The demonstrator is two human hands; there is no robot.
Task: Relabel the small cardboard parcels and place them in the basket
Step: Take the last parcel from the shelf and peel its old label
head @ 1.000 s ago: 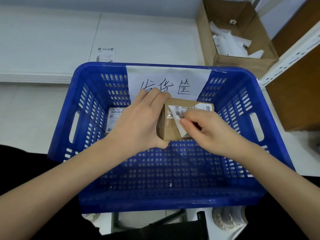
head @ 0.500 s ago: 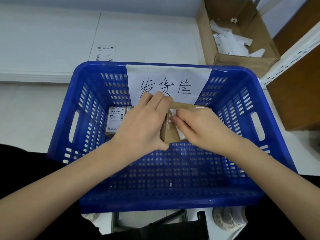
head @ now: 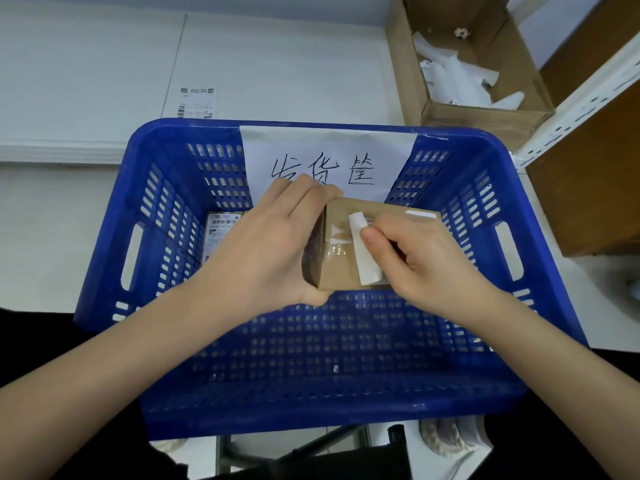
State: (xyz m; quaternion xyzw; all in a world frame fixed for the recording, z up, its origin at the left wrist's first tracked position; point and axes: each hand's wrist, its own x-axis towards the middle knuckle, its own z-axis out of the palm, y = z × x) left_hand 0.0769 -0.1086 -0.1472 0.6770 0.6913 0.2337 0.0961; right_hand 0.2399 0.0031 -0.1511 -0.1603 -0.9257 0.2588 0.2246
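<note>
Over the basket (head: 104, 271), left hand (head: 263, 251) grips the parcel (head: 337, 258); at its three o'clock, right hand (head: 422, 258) pinches the label (head: 363, 251)

The bench (head: 86, 209) is white and smooth, and a thin line runs across its top on the far side. A raised white slab (head: 86, 81) lies on the far left part of it, with a small printed paper slip (head: 195, 102) lying flat next to its right edge. At the far right stands an open brown cardboard box (head: 485, 116) with white paper scraps (head: 450, 77) inside. Just beside it on the right, a white metal post with small holes (head: 581, 98) slants up past brown wooden boards (head: 588, 202). The light is soft and even. Near the bottom, dark metal bars (head: 311, 448) show under the bench.
</note>
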